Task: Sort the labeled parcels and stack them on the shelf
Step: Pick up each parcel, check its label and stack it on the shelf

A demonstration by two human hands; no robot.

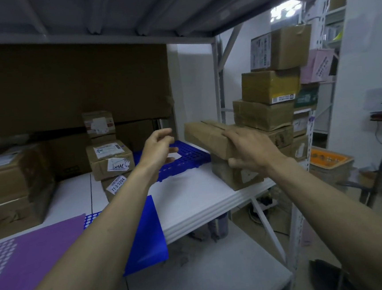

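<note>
Fingers (232, 134) of the right hand (252, 149) spread flat over a long brown cardboard parcel (207, 136), thumb hooked on its near edge, as it lies tilted atop a squat taped carton (232, 176) on the white metal shelf (189, 191). Left hand (160, 147) hovers loosely curled, holding nothing, above a blue perforated plastic tray (186, 155). Squaring the parcel flush against the neighbouring stack of brown boxes (263, 113) likely needs the left hand steadying its far end.
</note>
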